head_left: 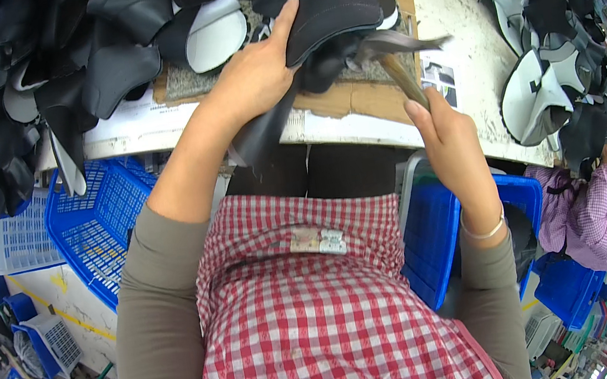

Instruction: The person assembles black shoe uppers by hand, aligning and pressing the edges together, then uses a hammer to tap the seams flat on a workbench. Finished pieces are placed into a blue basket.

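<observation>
Black piece: the curved black leather-look piece with a stitched seam (340, 17) is laid near the middle of the front edge of the dirty white worktop (455, 9), above a brown cardboard sheet (368, 99) and a grey speckled slab (182, 85).
Left hand: the left hand (264, 75) is set on the piece's left side, index finger stretched out on top; whether it's pinched from underneath can't be told, fingers are hidden.
Hammer: the wooden-handled metal hammer (405, 82) is gripped snugly by the right hand (452, 134), head just beside the piece's lower right edge; it's kinda blurry, so contact can't be confirmed.
Step in hand: pretty clearly hammering, or so it's judged, with the piece being steadied for it.
Next move: a firm left hold and a squarely landed head are called for, with the outstretched finger kept well clear.
Leftovers: a heap of black leather-look pieces (121, 75) is piled toward the worktop's far left corner.
</observation>
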{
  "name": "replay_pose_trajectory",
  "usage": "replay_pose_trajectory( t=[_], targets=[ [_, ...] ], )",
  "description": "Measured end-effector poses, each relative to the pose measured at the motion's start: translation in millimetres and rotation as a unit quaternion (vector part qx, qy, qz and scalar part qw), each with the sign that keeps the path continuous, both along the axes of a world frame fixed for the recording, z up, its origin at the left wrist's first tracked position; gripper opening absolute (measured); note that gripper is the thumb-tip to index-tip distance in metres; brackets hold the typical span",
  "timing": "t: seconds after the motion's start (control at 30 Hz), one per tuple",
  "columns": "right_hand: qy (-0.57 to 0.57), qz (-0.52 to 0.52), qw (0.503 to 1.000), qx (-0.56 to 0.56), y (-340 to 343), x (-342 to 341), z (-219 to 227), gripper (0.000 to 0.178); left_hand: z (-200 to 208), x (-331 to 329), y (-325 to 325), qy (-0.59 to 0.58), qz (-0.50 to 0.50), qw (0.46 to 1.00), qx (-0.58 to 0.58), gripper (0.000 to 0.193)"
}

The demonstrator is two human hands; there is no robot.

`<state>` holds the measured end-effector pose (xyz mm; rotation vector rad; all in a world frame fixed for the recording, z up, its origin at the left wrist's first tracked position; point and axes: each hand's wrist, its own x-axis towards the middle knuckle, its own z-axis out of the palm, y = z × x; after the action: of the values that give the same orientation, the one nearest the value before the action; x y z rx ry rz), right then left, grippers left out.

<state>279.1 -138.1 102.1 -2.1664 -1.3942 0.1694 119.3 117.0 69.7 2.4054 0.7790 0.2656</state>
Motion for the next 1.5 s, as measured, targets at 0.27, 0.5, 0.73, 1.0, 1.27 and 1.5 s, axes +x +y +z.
replay_pose_trajectory(
  t=[0.27, 0.5, 0.73, 1.0, 1.27, 1.5],
  targets=[
    [-0.119, -0.007, 0.993, -0.020, 58.4, 18.8, -25.6, 0.033, -11.4, -3.4, 2.2, -0.036, -0.066, 0.990, -0.117, 0.068],
    [-0.079, 0.009, 0.997, 0.015, 38.2, 25.4, -15.3, 0.037, -11.1, -0.2, -5.6, -0.084, -0.024, 0.996, -0.018, 0.075],
    [-0.069, -0.002, 0.997, -0.037, 45.2, 4.0, 0.1, 0.032, -2.4, -9.7, -1.3, -0.039, -0.042, 0.992, -0.109, 0.078],
    [0.132, 0.055, 0.986, -0.090, 16.4, -9.3, -23.4, 0.033, 24.7, -22.5, -35.6, -0.025, -0.004, 0.998, -0.053, 0.072],
    [0.275, 0.143, 0.951, -0.012, -56.5, -6.3, -13.0, 0.041, 104.5, -281.9, -84.4, 0.125, 0.233, 0.959, 0.104, 0.074],
    [0.351, 0.093, 0.931, -0.040, -32.8, -20.5, -40.4, 0.040, 66.4, -188.2, -40.4, -0.031, 0.044, 0.965, 0.255, 0.051]
  ],
)
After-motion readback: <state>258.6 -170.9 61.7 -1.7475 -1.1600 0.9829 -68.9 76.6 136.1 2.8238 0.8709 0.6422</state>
